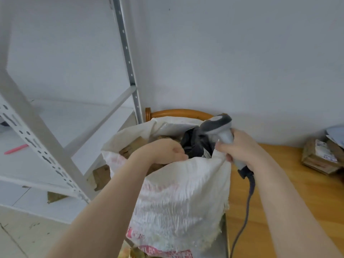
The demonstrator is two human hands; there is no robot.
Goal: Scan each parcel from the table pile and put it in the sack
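A white woven sack (182,198) with faded red print stands open in the middle, next to the wooden table. Brown parcels (130,148) and a dark grey bag parcel (193,144) lie inside it. My left hand (167,150) rests at the sack's near rim, fingers curled on the cloth edge. My right hand (236,148) grips a grey corded barcode scanner (219,129) and also pinches the sack's right rim. The scanner head points left over the sack mouth. More brown parcels (322,157) with white labels lie piled at the table's far right.
A white metal shelf rack (61,146) stands to the left, with a pink pen (15,149) on one shelf. A wooden chair back (178,111) rises behind the sack. The scanner's cable (245,207) hangs along the wooden table (283,192). A cardboard scrap lies under the rack.
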